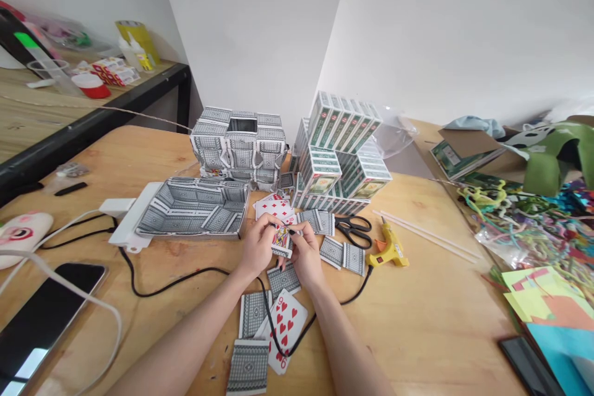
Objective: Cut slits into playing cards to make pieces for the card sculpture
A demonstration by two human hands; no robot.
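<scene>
Between both hands is a playing card [281,237] with a court figure on its face and a folded, patterned edge along the bottom. My left hand [260,244] grips its left side, and my right hand [306,253] pinches its right side. Beneath and around them lie loose playing cards: a nine of hearts [285,328] face up, a card with red diamonds [273,207] behind the hands, and several folded cards [248,365] with grey patterned backs. A tray built from folded cards [195,235] stands to the left, and a taller card structure [241,148] behind it.
Boxed card decks [343,117] are stacked at the back. Black scissors [355,229] and a yellow glue gun [390,247] lie to the right, its black cable looping under my arms. Left are a power strip [125,226] and a phone [51,315]; craft materials [533,229] crowd the right.
</scene>
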